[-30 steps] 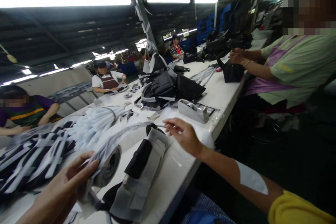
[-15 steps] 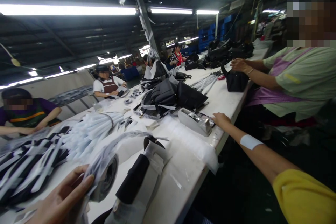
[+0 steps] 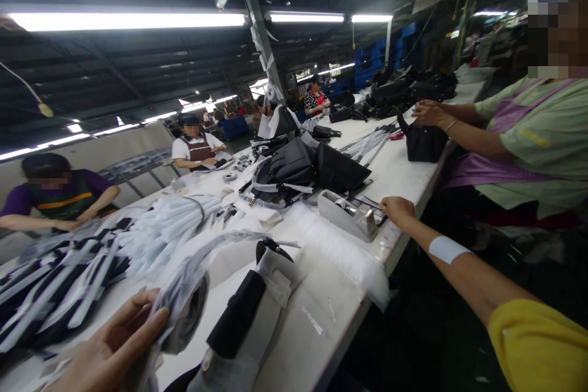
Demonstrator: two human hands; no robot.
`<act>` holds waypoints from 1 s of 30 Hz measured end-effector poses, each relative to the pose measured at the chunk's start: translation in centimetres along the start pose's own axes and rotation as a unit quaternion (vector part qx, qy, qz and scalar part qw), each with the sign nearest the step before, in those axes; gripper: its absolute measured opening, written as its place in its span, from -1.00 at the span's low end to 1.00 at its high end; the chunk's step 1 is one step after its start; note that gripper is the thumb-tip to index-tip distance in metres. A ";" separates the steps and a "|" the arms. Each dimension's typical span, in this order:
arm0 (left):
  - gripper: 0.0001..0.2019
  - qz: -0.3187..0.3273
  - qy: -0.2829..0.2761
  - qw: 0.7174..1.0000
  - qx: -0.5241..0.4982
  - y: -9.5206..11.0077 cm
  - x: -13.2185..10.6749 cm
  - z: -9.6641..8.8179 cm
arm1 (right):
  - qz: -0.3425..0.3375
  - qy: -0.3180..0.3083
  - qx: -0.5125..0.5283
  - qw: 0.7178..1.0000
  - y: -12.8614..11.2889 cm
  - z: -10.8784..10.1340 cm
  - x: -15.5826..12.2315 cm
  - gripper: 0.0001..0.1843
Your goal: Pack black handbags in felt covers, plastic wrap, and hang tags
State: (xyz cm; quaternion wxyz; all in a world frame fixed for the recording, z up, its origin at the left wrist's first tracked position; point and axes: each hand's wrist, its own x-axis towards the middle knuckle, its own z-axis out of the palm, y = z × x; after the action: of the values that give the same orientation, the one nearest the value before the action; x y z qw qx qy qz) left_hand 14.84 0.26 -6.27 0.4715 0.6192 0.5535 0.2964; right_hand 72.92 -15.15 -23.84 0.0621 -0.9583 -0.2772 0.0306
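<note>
A: What does the left hand have?

B: The left hand (image 3: 110, 352) holds a grey roll (image 3: 186, 312) in clear wrapping. Its fingers are laid long against the roll's near side. This is at the near left end of the white table (image 3: 321, 312).

A: And just beside the roll?

B: To its right lies a black bag part (image 3: 239, 315) with a pale grey wrap around it, pointing away toward the far side.

A: The right hand?

B: The right hand (image 3: 395, 208) is out at the table's right edge with its fingers curled. It touches the far end of a grey tape dispenser (image 3: 346, 215). I cannot tell whether it grips anything. A white patch (image 3: 448, 249) sits on that forearm, and the sleeve is yellow.

A: Further out?

B: Beyond the roll to the left lies a bundle of white strips (image 3: 169, 226). Nearer on the left are black-and-white strips (image 3: 50, 294). Past the dispenser sits a heap of black bags (image 3: 298, 168). On the far right a co-worker in a pale green top has both hands on a small black bag (image 3: 422, 142). Other people work across the table on the left.
</note>
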 end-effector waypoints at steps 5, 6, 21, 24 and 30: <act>-0.53 0.015 -0.015 0.999 -0.045 0.3 -0.6 0.4 | 0.016 0.022 0.061 0.998 0.3 -0.4 0.1 -0.75; -0.52 0.009 -0.020 0.999 -0.050 0.3 -0.4 0.3 | 0.018 0.028 0.079 0.996 0.4 -0.6 -0.1 -0.77; -0.47 0.057 -0.104 0.977 -0.175 0.6 -2.2 0.6 | -0.232 -0.078 0.593 0.767 -11.7 -7.1 -19.6 -0.54; -0.51 0.069 -0.130 0.968 -0.203 0.2 -2.1 0.5 | -0.297 -0.236 0.575 0.725 -15.8 -8.6 -25.7 -0.58; -0.54 0.098 -0.164 0.958 -0.215 0.1 -2.4 0.3 | -0.327 -0.320 0.565 0.687 -22.3 -8.0 -29.7 -0.65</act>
State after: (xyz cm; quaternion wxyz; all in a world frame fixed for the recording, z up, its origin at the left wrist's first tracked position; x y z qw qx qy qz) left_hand 14.66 -2.17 -5.96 0.6465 0.5940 0.3288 0.3478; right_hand 36.85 -13.11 -12.14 0.5053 -0.5226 -0.5060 0.4644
